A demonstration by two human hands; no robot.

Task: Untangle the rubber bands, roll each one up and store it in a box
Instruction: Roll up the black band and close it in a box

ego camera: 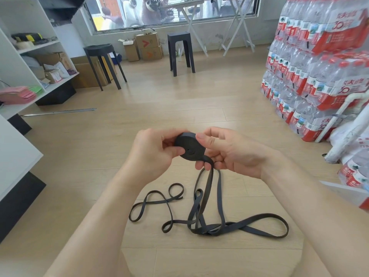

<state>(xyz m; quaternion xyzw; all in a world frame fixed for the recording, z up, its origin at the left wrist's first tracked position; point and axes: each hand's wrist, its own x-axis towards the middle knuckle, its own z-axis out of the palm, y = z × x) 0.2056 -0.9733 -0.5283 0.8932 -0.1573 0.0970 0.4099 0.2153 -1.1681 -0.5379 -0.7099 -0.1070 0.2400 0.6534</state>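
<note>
Grip of left hand (153,153) and right hand (231,151) hides rolled band (190,147) edges.

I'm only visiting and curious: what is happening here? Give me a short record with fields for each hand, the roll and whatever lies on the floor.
left hand: grips the left side of the roll
right hand: holds the right side, thumb on top
roll: flat black coil, partly wound, held above the floor
tail: hangs from the roll down to the floor
loose bands: dark loops crossing each other on the wooden floor
stage: rolling under way, nothing stored yet
nearby: water bottle packs stacked on the right
</note>
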